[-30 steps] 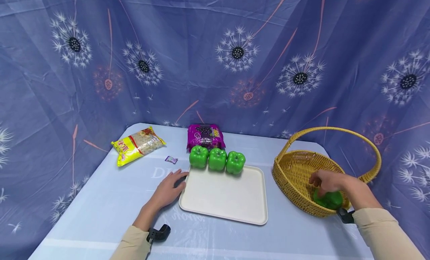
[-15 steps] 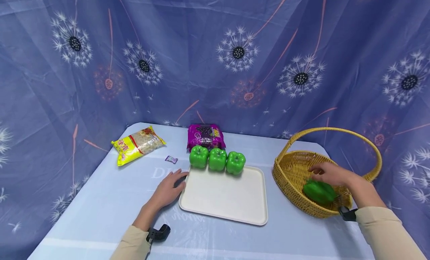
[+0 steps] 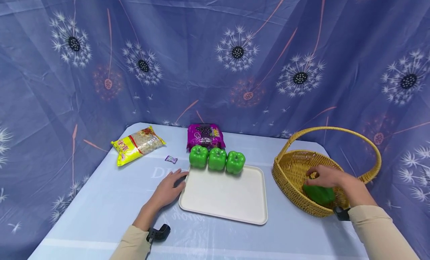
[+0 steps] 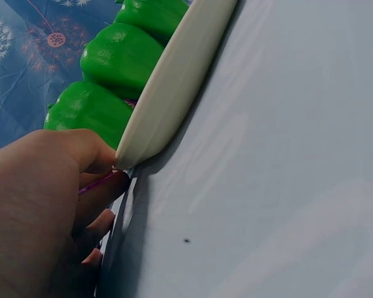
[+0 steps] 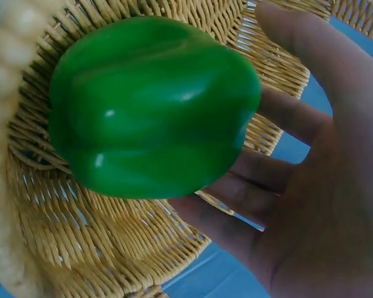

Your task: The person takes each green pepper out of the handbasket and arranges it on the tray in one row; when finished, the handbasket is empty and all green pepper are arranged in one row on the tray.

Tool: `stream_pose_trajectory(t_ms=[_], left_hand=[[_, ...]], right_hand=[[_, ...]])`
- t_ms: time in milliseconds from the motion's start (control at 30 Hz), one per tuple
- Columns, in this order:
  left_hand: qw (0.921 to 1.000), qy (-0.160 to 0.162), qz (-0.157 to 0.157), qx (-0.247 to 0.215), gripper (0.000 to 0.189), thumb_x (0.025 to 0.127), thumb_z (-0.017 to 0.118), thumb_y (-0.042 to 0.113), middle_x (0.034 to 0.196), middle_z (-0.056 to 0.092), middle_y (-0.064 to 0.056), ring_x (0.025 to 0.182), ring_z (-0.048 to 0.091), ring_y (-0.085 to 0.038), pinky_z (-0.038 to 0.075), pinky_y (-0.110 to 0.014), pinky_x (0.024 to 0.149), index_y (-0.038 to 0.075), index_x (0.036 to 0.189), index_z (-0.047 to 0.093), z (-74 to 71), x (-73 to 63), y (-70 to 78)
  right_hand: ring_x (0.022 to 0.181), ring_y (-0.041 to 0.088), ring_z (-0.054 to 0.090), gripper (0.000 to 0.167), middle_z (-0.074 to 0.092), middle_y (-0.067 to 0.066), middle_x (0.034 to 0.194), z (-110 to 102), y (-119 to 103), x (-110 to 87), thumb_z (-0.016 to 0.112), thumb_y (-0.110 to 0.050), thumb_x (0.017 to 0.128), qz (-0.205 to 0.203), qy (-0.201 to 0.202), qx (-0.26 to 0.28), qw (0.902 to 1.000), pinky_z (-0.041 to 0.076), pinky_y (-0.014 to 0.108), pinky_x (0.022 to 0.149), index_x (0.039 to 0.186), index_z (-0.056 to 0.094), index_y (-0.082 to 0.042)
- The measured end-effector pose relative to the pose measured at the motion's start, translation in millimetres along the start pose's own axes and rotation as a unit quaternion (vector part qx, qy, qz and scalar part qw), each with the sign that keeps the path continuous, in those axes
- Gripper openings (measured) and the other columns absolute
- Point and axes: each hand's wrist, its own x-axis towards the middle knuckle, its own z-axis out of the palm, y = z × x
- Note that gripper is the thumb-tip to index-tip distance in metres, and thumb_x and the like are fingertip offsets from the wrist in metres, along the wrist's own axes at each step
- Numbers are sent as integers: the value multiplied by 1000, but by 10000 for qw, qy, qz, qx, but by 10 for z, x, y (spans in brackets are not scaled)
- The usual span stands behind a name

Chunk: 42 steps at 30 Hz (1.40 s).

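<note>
Inside the wicker basket (image 3: 291, 192), my right hand (image 3: 326, 176) is at a green bell pepper (image 3: 319, 194). In the right wrist view its thumb stands away from the bell pepper (image 5: 155, 105), while the extended fingers (image 5: 236, 233) reach behind and under its side. On the left, my left hand (image 3: 169, 189) touches the left edge of a cream tray (image 3: 225, 196) with relaxed fingers. The left wrist view has a digit right at the tray's rim (image 4: 168, 93). Three more green bell peppers (image 3: 217, 159) stand in a row along the tray's back edge.
Behind the row lies a purple pack (image 3: 205, 136) with grapes printed on it. A yellow bag with a see-through part (image 3: 139, 145) lies at the back left, with a small purple wrapped candy (image 3: 171, 159) nearby. The basket's tall handle (image 3: 332, 128) arches over its opening.
Within the basket, the bell pepper has shifted left and turned, and my right hand has moved slightly with it. My left hand and the tray have stayed put.
</note>
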Motion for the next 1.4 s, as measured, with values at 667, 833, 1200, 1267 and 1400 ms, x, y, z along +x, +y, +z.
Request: stream_pose_trajectory(t_ms=[667, 833, 1200, 1267, 1400], left_hand=[[9998, 85, 127, 83, 39, 96, 57, 25, 144, 45, -17, 136, 30, -43, 25, -57, 110, 17, 135, 58, 8, 4, -16], [9998, 66, 155, 52, 39, 97, 57, 25, 144, 44, -17, 135, 30, -43, 25, -57, 110, 17, 135, 57, -1, 4, -19], [9999, 45, 133, 48, 39, 97, 57, 26, 144, 44, -16, 136, 29, -42, 24, -57, 110, 18, 136, 57, 6, -1, -31], [9999, 51, 137, 64, 39, 97, 56, 26, 144, 44, -16, 136, 30, -42, 24, -56, 111, 18, 136, 57, 8, 0, -35], [9998, 73, 165, 83, 39, 97, 56, 26, 144, 44, -16, 136, 30, -43, 24, -56, 110, 18, 136, 57, 8, 5, -37]], right_hand=[[88, 28, 60, 42, 63, 16, 102, -13, 14, 58, 74, -24, 81, 277, -185, 442, 9985, 53, 43, 70, 112, 64, 4], [93, 32, 60, 51, 62, 18, 104, -42, -15, 37, 76, -21, 78, 143, -47, 639, 9978, 54, 44, 71, 117, 60, 8], [91, 30, 58, 58, 60, 20, 108, -73, -86, 56, 78, -21, 77, -195, 824, 717, 9938, 52, 35, 64, 123, 57, 6], [89, 29, 58, 58, 59, 22, 111, -81, -93, 57, 78, -21, 78, -238, 1036, 641, 9923, 51, 34, 63, 124, 57, 6], [88, 28, 55, 59, 50, 28, 120, -71, -93, 66, 78, -25, 79, -103, 1291, 544, 9901, 50, 32, 61, 126, 58, 4]])
